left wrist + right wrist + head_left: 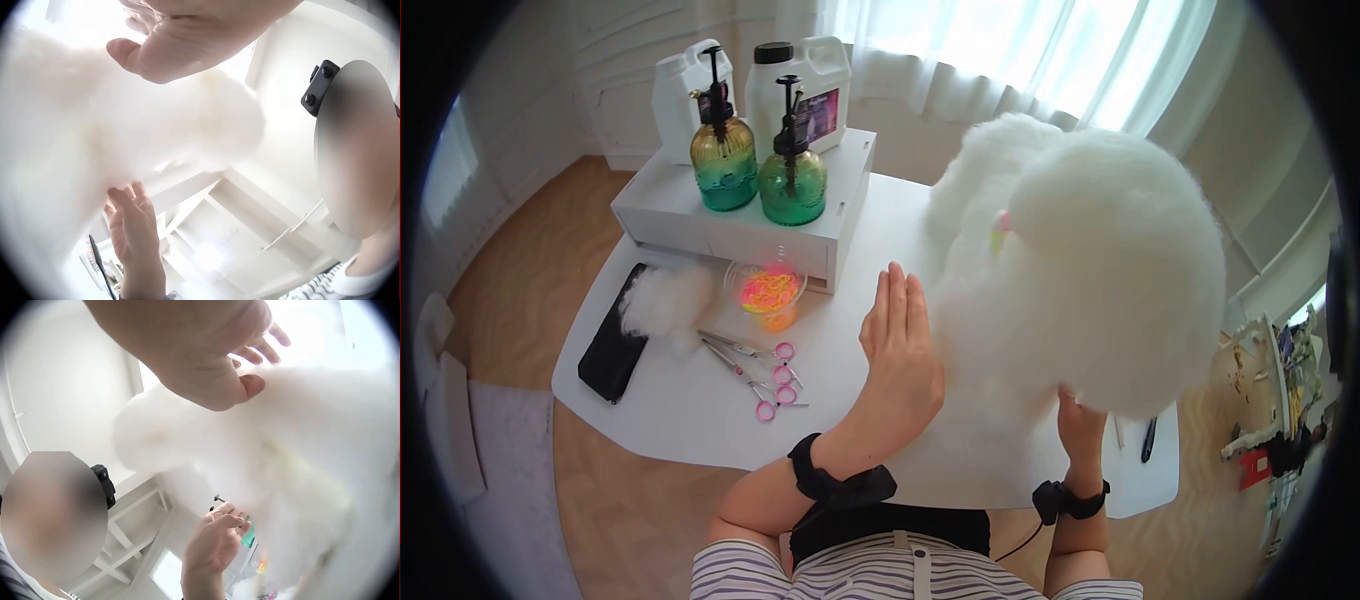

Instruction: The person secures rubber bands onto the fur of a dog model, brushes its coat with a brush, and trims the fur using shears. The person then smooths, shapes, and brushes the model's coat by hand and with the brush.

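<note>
A large, fluffy white furry form [1120, 260] stands on the white table, with a small pink and yellow piece [1001, 230] in its fur. My left hand [903, 375] is raised at its left side, fingers straight and together; whether it touches the fur is unclear. Under the form's lower right part, my right hand [1082, 428] is at the fur, its fingertips hidden in the head view. The right wrist view shows this right hand [206, 356] with fingers extended and loosely spread, thumb against the fur. Neither hand visibly holds a tool.
Pink-ringed scissors [775, 375], a cup of coloured bands [770, 295], a fluff tuft [668, 300] and a black case [612, 345] lie left. Behind, a white stand [730, 235] bears spray bottles [793, 185] and jugs. A black-handled tool [1148, 440] lies at the right.
</note>
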Tool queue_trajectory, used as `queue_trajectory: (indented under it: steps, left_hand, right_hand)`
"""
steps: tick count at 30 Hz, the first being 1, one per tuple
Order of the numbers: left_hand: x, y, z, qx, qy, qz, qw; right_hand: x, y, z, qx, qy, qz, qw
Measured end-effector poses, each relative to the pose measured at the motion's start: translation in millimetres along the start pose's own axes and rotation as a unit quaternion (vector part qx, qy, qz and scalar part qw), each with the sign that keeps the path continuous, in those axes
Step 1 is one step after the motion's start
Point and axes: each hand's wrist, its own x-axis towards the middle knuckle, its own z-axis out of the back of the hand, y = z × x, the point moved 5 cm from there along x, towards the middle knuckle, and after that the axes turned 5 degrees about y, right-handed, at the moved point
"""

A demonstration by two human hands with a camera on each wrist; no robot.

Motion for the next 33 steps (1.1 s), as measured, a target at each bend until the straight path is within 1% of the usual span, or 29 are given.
queue_trajectory:
  steps: [1,2,3,4,5,6,7,8,9,10,11,12,13,14,15,16,17,18,20,21,23,24,26,27,29,30,31,32,33]
  left_hand:
    - [3.6,-3.2,5.2,-0.034,-0.045,-0.005,0.998]
    - [5.2,-0.1,5.1,-0.032,-0.049,-0.001,0.998]
    - [7.5,4.2,-7.8,-0.056,0.052,-0.006,0.997]
    - [8.1,8.6,-21.7,-0.08,0.151,-0.012,0.985]
    - [10.9,14.7,-22.4,-0.054,0.098,-0.029,0.993]
    - [14.8,18.6,-21.5,-0.056,0.094,-0.029,0.994]
    - [20.1,24.2,-13.0,-0.069,0.029,-0.021,0.997]
    - [22.2,29.7,-6.6,-0.084,-0.035,-0.012,0.996]
    - [22.4,35.2,-9.5,-0.088,-0.036,-0.012,0.995]
    - [22.8,41.3,-14.9,-0.104,-0.021,-0.016,0.994]
    - [23.4,44.5,-17.8,-0.12,-0.007,-0.02,0.993]
    - [22.8,45.5,-19.8,-0.122,-0.009,-0.018,0.992]
    - [21.9,41.8,-22.1,-0.133,0.001,-0.046,0.99]
    - [20.6,39.0,-23.3,-0.143,0.011,-0.074,0.987]
    - [19.2,43.3,-26.9,-0.143,0.01,-0.073,0.987]
    - [17.7,48.2,-35.2,-0.11,0.024,-0.081,0.99]
    - [18.2,48.2,-36.9,-0.078,0.037,-0.089,0.992]
    - [18.9,49.3,-36.6,-0.079,0.035,-0.087,0.992]
    - [19.6,56.3,-22.1,-0.107,-0.071,-0.025,0.991]
    - [18.4,53.5,-19.3,-0.108,-0.071,-0.023,0.991]
    - [16.7,48.6,-27.5,-0.248,0.025,-0.005,0.969]
    - [15.0,52.7,-33.1,-0.25,0.026,-0.006,0.968]
    - [13.5,64.6,-48.4,-0.142,0.047,-0.006,0.989]
    - [14.4,67.9,-53.0,-0.142,0.05,-0.008,0.989]
    - [13.9,79.7,-40.6,-0.146,-0.141,0.035,0.979]
    - [15.5,73.6,-33.4,-0.147,-0.134,0.032,0.98]
    - [16.6,71.0,-32.9,-0.224,-0.06,0.07,0.97]
    - [16.4,68.8,-36.9,-0.297,0.017,0.108,0.948]
    - [15.2,70.6,-41.9,-0.3,0.029,0.102,0.948]
  right_hand:
    - [0.6,-9.2,2.4,0.011,-0.025,-0.045,0.999]
    - [0.7,-28.3,-2.4,0.012,-0.022,-0.04,0.999]
    - [0.7,-53.1,-11.3,-0.092,-0.039,0.013,0.995]
    - [1.4,-65.8,-20.6,-0.195,-0.058,0.066,0.977]
    - [3.4,-72.9,-28.3,-0.198,-0.059,0.07,0.976]
    - [4.9,-84.0,-31.3,-0.101,-0.089,0.032,0.99]
    - [4.5,-95.8,-34.8,-0.003,-0.119,-0.008,0.993]
    - [2.8,-106.7,-37.9,0.095,-0.147,-0.049,0.983]
    - [0.3,-118.1,-41.1,0.19,-0.172,-0.09,0.962]
    - [-1.6,-129.6,-45.0,0.283,-0.195,-0.128,0.93]
    - [-2.8,-137.2,-49.3,0.374,-0.215,-0.164,0.887]
    - [-4.4,-144.1,-54.6,0.46,-0.232,-0.199,0.834]
    - [-6.1,-149.8,-61.0,0.542,-0.245,-0.233,0.769]
    - [-4.6,-146.8,-60.6,0.542,-0.242,-0.233,0.77]
    - [-1.0,-140.3,-60.2,0.546,-0.198,-0.207,0.788]
    - [2.1,-133.3,-58.8,0.547,-0.153,-0.181,0.803]
    - [4.0,-127.4,-55.3,0.546,-0.151,-0.181,0.804]
    - [6.2,-120.6,-52.7,0.547,-0.145,-0.181,0.804]
    - [10.6,-103.8,-50.4,0.551,-0.134,-0.182,0.803]
    - [11.2,-97.0,-50.4,0.553,-0.129,-0.183,0.802]
    - [8.7,-94.1,-51.9,0.552,-0.125,-0.187,0.803]
    - [7.3,-95.5,-54.7,0.554,-0.117,-0.19,0.802]
    - [5.5,-100.8,-57.0,0.556,-0.111,-0.193,0.801]
    - [4.9,-104.6,-56.9,0.56,-0.105,-0.188,0.8]
    - [-0.7,-117.3,-61.7,0.564,-0.104,-0.188,0.797]
    - [-4.1,-129.5,-70.6,0.578,-0.093,-0.199,0.786]
    - [-8.4,-143.3,-79.6,0.59,-0.085,-0.21,0.775]
    - [-14.2,-156.7,-86.5,0.602,-0.079,-0.222,0.763]
    - [-20.4,-165.2,-89.8,0.613,-0.075,-0.233,0.751]
